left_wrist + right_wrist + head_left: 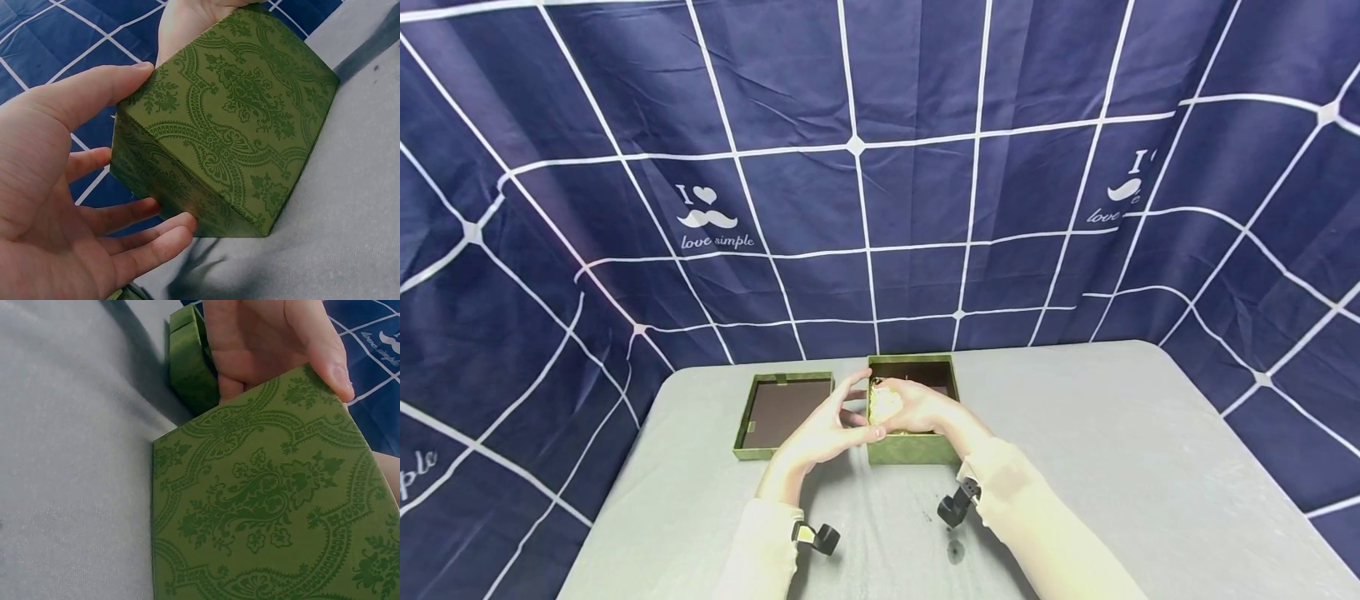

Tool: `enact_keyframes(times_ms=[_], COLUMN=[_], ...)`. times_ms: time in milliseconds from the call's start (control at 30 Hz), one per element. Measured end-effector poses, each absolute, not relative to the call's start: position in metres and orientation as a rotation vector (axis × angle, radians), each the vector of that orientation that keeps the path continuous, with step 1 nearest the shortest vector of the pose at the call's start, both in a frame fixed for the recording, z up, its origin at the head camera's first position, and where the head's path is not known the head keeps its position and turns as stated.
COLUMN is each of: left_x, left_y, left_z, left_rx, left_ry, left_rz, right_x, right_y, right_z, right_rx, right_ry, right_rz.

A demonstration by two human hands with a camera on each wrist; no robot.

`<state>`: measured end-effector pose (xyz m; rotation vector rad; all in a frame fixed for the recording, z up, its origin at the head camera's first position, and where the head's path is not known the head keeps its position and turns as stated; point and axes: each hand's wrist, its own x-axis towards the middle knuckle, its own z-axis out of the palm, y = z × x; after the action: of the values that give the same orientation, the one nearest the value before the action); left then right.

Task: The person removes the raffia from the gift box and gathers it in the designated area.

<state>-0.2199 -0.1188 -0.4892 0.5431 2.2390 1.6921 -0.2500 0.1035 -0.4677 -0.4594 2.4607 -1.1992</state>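
A green patterned box (914, 451) with a dark inside stands at the table's back edge. At its front left corner, my left hand (827, 429) holds the wall, thumb on the upper edge and fingertips against the left side, as the left wrist view shows. My right hand (921, 404) reaches over the rim into the box, its fingers bent around a bright pale-gold thing (885, 404). Glare and the hand hide that thing's kind. In the right wrist view the box's front face (269, 500) hides the right fingers.
Left of the box lies a shallow green lid (752, 454), inside up, with a dark lining. A grey cloth (1075, 467) covers the table. Behind and at both sides hangs a dark blue curtain (917, 200) with white lines.
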Motion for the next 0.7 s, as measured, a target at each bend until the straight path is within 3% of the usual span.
enact_keyframes(times_ms=[700], left_x=[-0.2206], left_y=[-0.1198], left_z=[-0.4913], left_rx=[0.539], left_ry=[2.258], left_rz=[1.671], right_x=[-0.2503], right_y=[0.1091], right_z=[-0.4679], right_rx=[-0.437], right_ry=[2.434], right_rz=[-1.395])
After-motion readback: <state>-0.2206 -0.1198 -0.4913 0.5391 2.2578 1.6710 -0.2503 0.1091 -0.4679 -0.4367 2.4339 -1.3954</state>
